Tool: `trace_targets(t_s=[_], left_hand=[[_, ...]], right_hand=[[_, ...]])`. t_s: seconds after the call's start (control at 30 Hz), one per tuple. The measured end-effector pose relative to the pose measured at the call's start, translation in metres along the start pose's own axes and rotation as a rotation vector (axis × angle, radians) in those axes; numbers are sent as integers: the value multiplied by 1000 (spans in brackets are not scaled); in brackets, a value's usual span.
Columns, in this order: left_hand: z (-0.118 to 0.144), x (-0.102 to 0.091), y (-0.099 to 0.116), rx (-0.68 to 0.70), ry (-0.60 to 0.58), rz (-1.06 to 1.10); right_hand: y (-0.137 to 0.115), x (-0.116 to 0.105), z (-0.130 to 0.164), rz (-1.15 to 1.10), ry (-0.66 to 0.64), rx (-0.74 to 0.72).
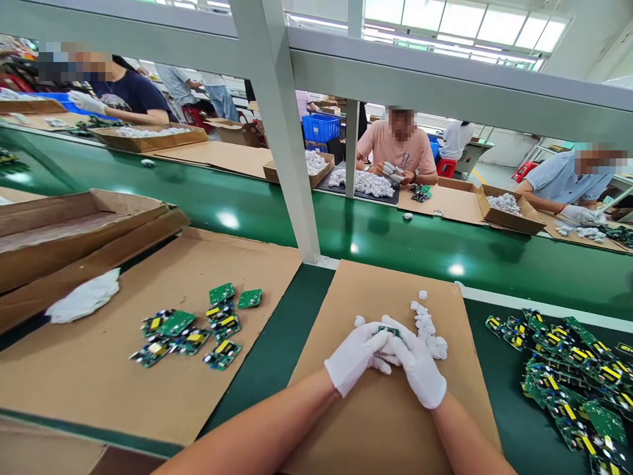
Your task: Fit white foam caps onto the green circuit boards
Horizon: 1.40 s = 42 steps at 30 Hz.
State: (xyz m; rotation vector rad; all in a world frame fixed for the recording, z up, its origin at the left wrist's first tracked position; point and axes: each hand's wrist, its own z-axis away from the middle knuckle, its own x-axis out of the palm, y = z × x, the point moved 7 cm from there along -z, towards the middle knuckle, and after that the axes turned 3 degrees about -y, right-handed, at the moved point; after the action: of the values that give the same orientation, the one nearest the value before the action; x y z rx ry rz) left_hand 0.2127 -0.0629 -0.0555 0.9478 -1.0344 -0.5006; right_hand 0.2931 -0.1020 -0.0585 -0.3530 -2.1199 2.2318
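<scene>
Both my hands wear white gloves and meet over a cardboard sheet (386, 422). My left hand (353, 356) and my right hand (420, 366) are closed together around a small green circuit board (388, 329), of which only a sliver shows between the fingers. A row of small white plastic parts (428, 326) lies just beyond my right hand on the same sheet.
A heap of green circuit boards (573, 376) lies at the right, a smaller group (192, 330) on the cardboard at left beside a white cloth (84, 298). A green conveyor belt (395, 237) and a white post (281, 132) lie ahead. Three people work across it.
</scene>
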Motion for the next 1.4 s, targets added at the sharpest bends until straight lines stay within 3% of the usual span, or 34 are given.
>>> trace_targets(t_s=[0.1, 0.3, 0.53, 0.8, 0.97, 1.13, 1.3, 1.4], left_hand=[[2, 10, 7, 28, -104, -47], [2, 5, 7, 27, 2, -81], [3, 7, 4, -69, -41, 191], [4, 7, 6, 2, -15, 197], [4, 4, 5, -36, 13, 81], [8, 12, 12, -30, -42, -104], [8, 9, 11, 7, -56, -131], [4, 3, 10, 26, -7, -165]], right_hand=[[-4, -3, 0, 42, 30, -10], [-7, 1, 1, 31, -44, -26], [7, -5, -1, 49, 22, -37], [1, -6, 1, 273, 75, -87], [-4, -2, 0, 184, 8, -110], [-14, -9, 1, 229, 100, -102], [-14, -10, 1, 232, 88, -98], [-10, -11, 1, 267, 86, -71]])
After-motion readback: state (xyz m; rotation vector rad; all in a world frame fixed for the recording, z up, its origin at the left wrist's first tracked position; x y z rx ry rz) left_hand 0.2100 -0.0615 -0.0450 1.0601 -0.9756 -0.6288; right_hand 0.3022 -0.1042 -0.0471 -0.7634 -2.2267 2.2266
